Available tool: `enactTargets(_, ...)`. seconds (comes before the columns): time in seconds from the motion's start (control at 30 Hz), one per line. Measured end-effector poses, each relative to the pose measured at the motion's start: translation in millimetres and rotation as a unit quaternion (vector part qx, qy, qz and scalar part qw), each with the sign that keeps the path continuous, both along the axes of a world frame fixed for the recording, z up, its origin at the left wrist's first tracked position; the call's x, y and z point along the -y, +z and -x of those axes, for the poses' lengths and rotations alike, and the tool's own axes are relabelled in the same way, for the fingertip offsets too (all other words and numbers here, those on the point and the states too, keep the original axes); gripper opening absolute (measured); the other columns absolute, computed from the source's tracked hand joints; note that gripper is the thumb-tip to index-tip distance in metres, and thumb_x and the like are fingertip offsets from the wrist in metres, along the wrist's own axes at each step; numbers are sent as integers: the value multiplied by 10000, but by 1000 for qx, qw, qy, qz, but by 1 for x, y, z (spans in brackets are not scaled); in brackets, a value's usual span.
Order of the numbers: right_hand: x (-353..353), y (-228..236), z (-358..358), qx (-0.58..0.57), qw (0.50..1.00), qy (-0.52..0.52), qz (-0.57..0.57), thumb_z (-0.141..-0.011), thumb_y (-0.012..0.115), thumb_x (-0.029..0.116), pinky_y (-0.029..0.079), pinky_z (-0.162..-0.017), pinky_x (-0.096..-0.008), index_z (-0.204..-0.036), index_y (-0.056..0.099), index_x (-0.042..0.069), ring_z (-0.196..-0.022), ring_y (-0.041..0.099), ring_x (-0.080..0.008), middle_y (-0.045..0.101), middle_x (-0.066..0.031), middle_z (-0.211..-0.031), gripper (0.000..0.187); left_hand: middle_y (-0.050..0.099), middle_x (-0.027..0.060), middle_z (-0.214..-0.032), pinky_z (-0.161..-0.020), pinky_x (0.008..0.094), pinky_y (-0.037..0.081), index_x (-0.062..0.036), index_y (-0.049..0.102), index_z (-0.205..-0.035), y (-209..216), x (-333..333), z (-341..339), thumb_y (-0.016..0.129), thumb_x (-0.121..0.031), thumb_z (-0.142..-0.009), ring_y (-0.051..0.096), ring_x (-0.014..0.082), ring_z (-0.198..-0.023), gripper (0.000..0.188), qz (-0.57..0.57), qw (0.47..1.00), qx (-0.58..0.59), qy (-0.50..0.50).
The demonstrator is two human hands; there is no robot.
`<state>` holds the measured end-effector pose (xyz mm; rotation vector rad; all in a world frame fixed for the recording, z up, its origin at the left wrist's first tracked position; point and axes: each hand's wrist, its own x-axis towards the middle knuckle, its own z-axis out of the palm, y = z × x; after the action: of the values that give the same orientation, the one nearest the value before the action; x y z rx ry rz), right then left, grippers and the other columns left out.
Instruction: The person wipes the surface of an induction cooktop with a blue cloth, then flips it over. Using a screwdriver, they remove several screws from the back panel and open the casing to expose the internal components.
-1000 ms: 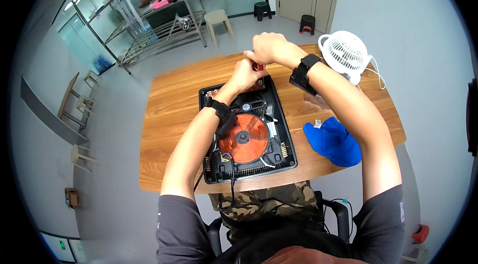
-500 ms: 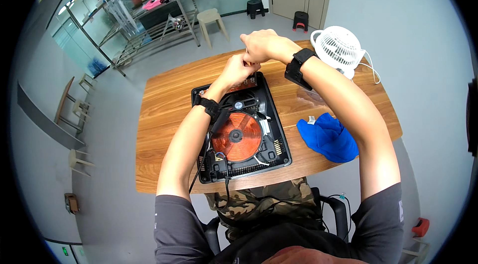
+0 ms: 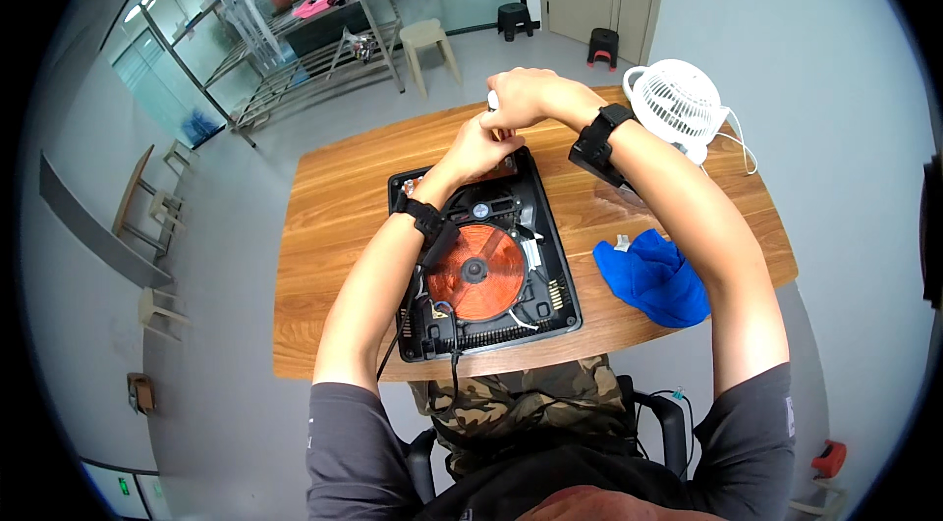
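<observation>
An opened induction cooker (image 3: pixel 562 297) lies on the wooden table, its black casing exposing a round copper coil (image 3: pixel 503 277) and a small fan hub (image 3: pixel 480 211). My left hand (image 3: pixel 475 150) is closed at the casing's far end, thumb and fingers pinched together; what they grip is hidden. Just above it, my right hand (image 3: pixel 527 97) is wrapped around a slim upright tool with a white end (image 3: pixel 493 101), possibly a screwdriver; its lower part is hidden by my fingers. A black power cord (image 3: pixel 455 370) hangs over the near table edge.
A crumpled blue cloth (image 3: pixel 652 277) lies right of the cooker. The white desk fan (image 3: pixel 677 101) stands at the far right corner with its cable. Beyond the table are a metal rack (image 3: pixel 295 40) and several stools, one beige (image 3: pixel 426 42).
My right hand has turned a little, and the white end of the tool now shows between its fingers. The left hand stays at the cooker's far end. The whole view has shifted slightly.
</observation>
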<state>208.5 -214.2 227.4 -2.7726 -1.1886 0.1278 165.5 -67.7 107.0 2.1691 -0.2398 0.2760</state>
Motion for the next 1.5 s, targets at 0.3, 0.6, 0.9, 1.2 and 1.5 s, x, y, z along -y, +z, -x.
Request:
enactTargets(0.3,4,2,2,89,995,-27,-34,-821,697,433,572,-869,-471,-1087,720,3,-984,713,-398,743,-228,-975,507,682,52,-812,-701,334,512,-22,662,-928,11,12,0,867,-234,-773,629,152,-746,333,-88,993,13,84)
enactTargets(0.6,8,3,4,61,998,-28,1,-841,701,445,576,-857,-478,-1046,718,-21,-967,716,-412,736,-242,-996,510,710,72,-885,-780,342,525,-21,661,-932,0,0,-1,798,-219,-827,665,163,-825,262,-25,999,36,-10)
enactTargets(0.9,3,-5,3,63,994,-73,-48,-855,733,445,588,-868,-438,-983,770,-12,-966,732,-374,748,-230,-1000,476,708,97,-870,-788,366,543,-15,662,-1005,10,10,6,815,-286,-787,691,221,-828,380,-96,992,-7,83)
enactTargets(1.2,8,-14,-11,27,994,-9,-101,-771,767,473,584,-833,-483,-893,760,-25,-928,722,-418,740,-253,-931,512,727,138,-874,-770,377,552,3,663,-968,6,2,4,837,-303,-775,709,257,-803,402,-108,994,-4,36)
enactTargets(1.5,3,-12,5,51,993,-50,-89,-773,740,453,593,-863,-443,-951,772,16,-955,733,-377,751,-214,-983,472,710,143,-811,-733,397,552,5,669,-942,12,12,9,870,-329,-751,702,275,-779,433,-150,985,-17,87)
